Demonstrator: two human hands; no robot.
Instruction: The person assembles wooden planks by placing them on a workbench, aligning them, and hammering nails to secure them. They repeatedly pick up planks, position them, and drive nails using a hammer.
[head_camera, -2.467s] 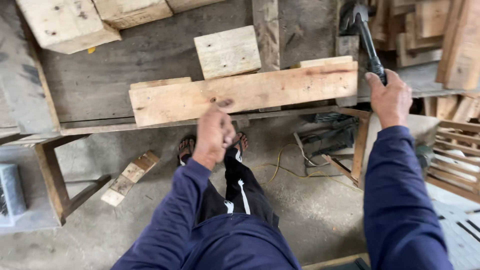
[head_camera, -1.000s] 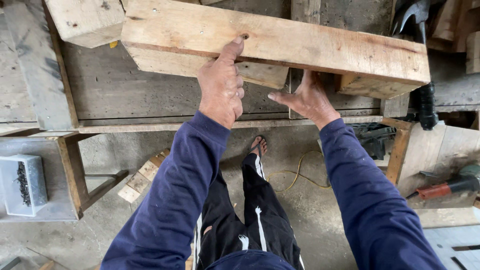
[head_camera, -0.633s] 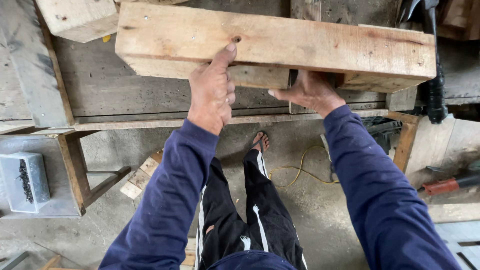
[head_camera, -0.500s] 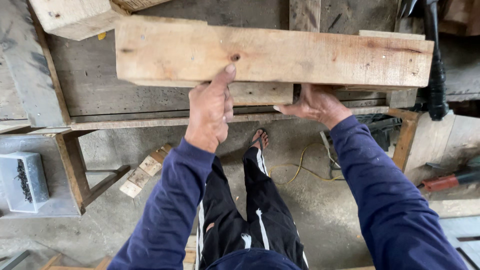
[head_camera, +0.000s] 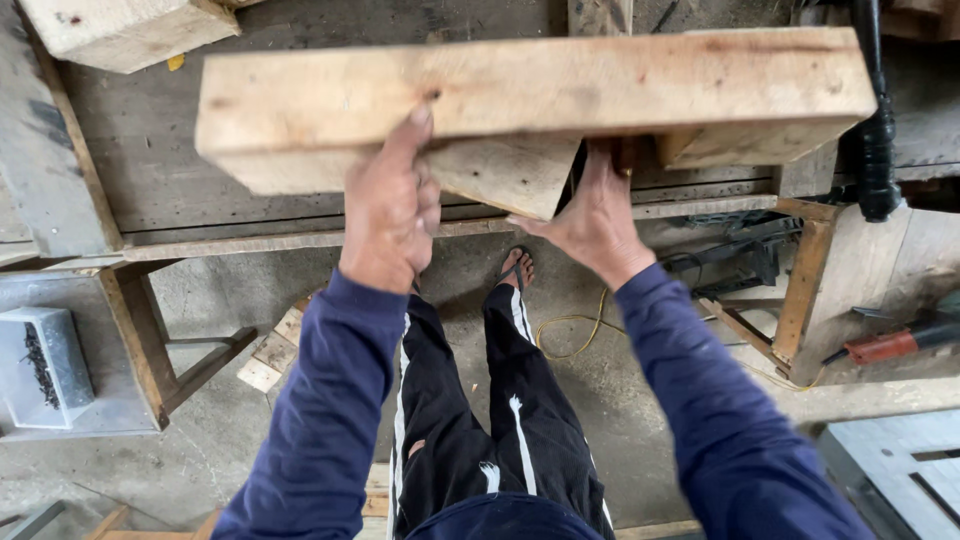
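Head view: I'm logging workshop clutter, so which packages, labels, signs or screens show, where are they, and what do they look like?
Open box: lower left, on a grey ledge beside the workbench leg; rectangular, pale grey, holding small dark pieces, perhaps nails.
Labels, signs, screens: none visible. No marking shows on the wooden beam that the left hand and right hand hold.

One pkg only: a small grey rectangular box (head_camera: 45, 365), open-topped, at the far left edge of the view, approx. level w/ the person's knees. Walls plain pale grey, w/ a lighter top rim. Inside lies a dark heap of small black bits, prob. nails or screws, too small to tell. It sits on a flat grey slab (head_camera: 100, 415) on the floor, just left of the wooden bench leg (head_camera: 140, 340), not touching it.
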